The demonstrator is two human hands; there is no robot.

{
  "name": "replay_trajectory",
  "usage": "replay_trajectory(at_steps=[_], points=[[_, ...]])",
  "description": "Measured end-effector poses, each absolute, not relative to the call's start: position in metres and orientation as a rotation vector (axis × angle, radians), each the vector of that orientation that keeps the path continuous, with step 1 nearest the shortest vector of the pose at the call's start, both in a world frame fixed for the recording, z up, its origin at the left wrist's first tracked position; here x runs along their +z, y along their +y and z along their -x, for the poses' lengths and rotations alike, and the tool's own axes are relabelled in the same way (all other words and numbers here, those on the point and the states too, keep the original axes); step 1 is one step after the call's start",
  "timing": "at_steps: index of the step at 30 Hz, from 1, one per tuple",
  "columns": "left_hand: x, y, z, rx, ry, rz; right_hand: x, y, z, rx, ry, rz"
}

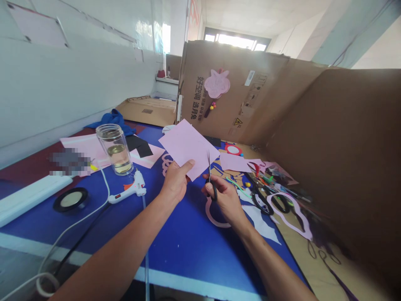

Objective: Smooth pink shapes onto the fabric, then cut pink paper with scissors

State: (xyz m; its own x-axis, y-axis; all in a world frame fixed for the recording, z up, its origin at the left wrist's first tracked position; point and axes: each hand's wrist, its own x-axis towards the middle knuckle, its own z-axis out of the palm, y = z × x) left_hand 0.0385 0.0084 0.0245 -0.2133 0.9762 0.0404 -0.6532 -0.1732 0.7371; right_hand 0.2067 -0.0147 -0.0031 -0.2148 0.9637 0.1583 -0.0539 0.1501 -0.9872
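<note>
My left hand (pixel 176 180) pinches the lower edge of a pink sheet of paper (pixel 186 146), holding it up above the blue table (pixel 188 242). My right hand (pixel 224 196) grips a pair of black-handled scissors (pixel 211 179), blades pointing up and cutting into the sheet's right edge. Pink paper offcuts (pixel 216 217) lie on the table under my hands.
A glass jar (pixel 115 148) with some liquid and a white glue gun (pixel 130 190) with its cord stand at left. A black lid (pixel 70 200) lies nearer the edge. Craft scraps, another pair of scissors (pixel 261 202) and pens lie at right. Cardboard walls (pixel 328 138) surround the back and right.
</note>
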Motion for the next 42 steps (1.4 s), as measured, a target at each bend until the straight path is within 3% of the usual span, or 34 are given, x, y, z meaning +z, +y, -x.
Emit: replay_trajectory(at_steps=[42], points=[[0.0269,0.0070,-0.0397,1.656,0.682,-0.626,-0.0029,-0.0138,-0.2067,1.260,-1.360,0.982]])
